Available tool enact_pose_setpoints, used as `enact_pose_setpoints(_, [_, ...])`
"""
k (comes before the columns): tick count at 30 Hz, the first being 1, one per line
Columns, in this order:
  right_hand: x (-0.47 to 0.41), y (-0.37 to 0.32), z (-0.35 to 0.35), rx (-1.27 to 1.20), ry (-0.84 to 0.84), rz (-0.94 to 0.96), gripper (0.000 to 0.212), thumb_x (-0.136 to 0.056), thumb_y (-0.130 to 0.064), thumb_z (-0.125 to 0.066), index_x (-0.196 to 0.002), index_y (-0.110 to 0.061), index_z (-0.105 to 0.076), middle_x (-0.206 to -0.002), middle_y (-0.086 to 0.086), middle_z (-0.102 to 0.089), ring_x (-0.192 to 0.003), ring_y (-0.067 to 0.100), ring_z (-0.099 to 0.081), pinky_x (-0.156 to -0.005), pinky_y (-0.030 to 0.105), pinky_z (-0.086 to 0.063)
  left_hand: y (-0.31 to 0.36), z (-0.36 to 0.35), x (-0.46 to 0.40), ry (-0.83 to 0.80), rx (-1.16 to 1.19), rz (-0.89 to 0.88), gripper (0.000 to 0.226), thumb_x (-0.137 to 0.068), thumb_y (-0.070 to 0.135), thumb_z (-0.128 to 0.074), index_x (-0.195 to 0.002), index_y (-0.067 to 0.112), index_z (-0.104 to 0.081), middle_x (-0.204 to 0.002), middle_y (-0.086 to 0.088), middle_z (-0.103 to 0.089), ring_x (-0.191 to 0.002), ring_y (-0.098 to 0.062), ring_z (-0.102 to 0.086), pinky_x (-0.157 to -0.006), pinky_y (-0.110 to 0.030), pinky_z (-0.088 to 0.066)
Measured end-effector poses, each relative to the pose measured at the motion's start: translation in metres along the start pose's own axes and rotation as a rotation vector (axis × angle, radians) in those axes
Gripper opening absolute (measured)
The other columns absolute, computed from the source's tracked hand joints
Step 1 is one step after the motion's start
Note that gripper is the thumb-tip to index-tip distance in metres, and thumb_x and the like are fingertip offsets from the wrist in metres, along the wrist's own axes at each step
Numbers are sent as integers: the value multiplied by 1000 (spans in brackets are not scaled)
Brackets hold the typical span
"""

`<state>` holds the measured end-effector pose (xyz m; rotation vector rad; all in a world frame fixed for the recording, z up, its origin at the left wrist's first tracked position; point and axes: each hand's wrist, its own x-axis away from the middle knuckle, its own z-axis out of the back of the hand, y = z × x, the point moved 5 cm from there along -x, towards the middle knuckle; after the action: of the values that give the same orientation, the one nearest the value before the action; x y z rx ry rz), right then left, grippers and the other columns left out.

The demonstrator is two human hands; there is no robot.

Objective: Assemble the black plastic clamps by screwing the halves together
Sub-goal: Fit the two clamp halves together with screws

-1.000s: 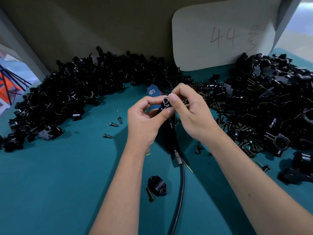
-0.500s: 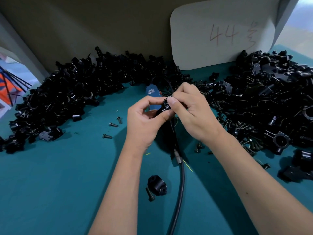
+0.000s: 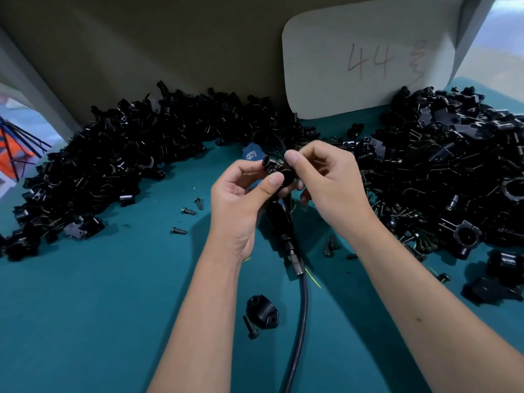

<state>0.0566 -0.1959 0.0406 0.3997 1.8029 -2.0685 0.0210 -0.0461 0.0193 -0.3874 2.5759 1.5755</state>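
A black plastic clamp (image 3: 279, 170) is held above the middle of the teal table between both hands. My left hand (image 3: 241, 194) pinches it from the left with thumb and forefinger. My right hand (image 3: 326, 180) pinches it from the right, thumb on top. A screw seems to sit at the clamp's top, partly hidden by fingers. A loose clamp half (image 3: 262, 312) with a screw (image 3: 251, 327) beside it lies near the front, between my forearms.
Large heaps of black clamp parts lie at the left (image 3: 113, 165) and right (image 3: 453, 180). Loose screws (image 3: 187, 211) dot the table. A powered screwdriver with a black hose (image 3: 300, 321) lies under my hands. A white card (image 3: 368, 58) marked 44 leans at the back.
The clamp has been turned between my fingers, its open end now facing left. My right thumb has shifted onto its top. Both hands stay in the same spot.
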Motion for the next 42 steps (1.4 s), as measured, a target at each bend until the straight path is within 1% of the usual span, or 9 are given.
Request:
enact_pose_setpoints(4, [-1,3,3,113,52,42,33,-96,-34,-72,-72,-14,-61,-63,2,-58,-57,29,-54,-50,46,-50,1,-1,1,-1,30,8,27,-66,16,-87,-88,13,-71,-95,-15,-72,-89,-29,-68,-77,-35,-62])
enact_pose_setpoints(8, [2,-3,3,127,26,129,20,-100,-21,-68,-81,-15,-67,-75,-2,-63,-53,20,-60,-52,41,-51,-2,0,1,32,61,111,19,-78,14,-79,-93,9,-68,-96,-14,-75,-81,-28,-74,-74,-29,-62])
enact_pose_setpoints(14, [2,-2,-11,-244,-126,25,17,-101,-5,-63,-106,-7,-78,-98,12,-68,-70,23,-59,-61,31,-53,-2,8,2,87,231,248,17,-81,21,-73,-90,7,-72,-89,-11,-75,-70,-22,-74,-64,-19,-59])
enact_pose_setpoints(18, [8,2,-24,-597,-133,-266,5,-84,-19,-78,-81,-23,-80,-81,-2,-71,-69,13,-63,-59,24,-49,-6,4,5,59,343,313,18,-83,20,-72,-93,6,-78,-93,-12,-74,-73,-19,-72,-64,-17,-59])
enact_pose_setpoints(20, [9,5,-25,-657,-95,-321,13,-77,-21,-81,-69,-25,-72,-75,-5,-69,-64,8,-62,-56,22,-49,-7,2,5,43,325,310,23,-84,20,-71,-101,4,-73,-94,-11,-74,-74,-20,-72,-65,-18,-59])
enact_pose_setpoints(23, [10,4,-25,-680,-122,-310,5,-88,-21,-77,-84,-22,-74,-73,-10,-66,-61,5,-58,-55,20,-47,-6,2,4,37,286,282,28,-84,20,-72,-106,4,-68,-95,-10,-76,-80,-22,-75,-69,-19,-59])
enact_pose_setpoints(26, [13,3,-27,-710,-160,-351,13,-94,-25,-70,-100,-22,-82,-72,-12,-68,-62,6,-58,-57,19,-47,-4,5,3,36,316,284,30,-85,21,-73,-108,3,-68,-98,-15,-76,-81,-22,-75,-69,-19,-60])
enact_pose_setpoints(32, [14,4,-35,-761,-76,-460,5,-77,-25,-80,-75,-21,-79,-72,-6,-68,-56,7,-57,-64,25,-47,-7,8,5,29,312,302,28,-83,20,-74,-106,5,-68,-96,-10,-74,-76,-20,-73,-68,-19,-60])
enact_pose_setpoints(42, [14,4,-33,-745,-24,-503,11,-73,-26,-83,-73,-19,-74,-77,-3,-68,-61,8,-57,-60,22,-45,-6,7,6,11,199,216,2,-84,18,-74,-84,20,-74,-97,-8,-72,-80,-24,-75,-73,-23,-60])
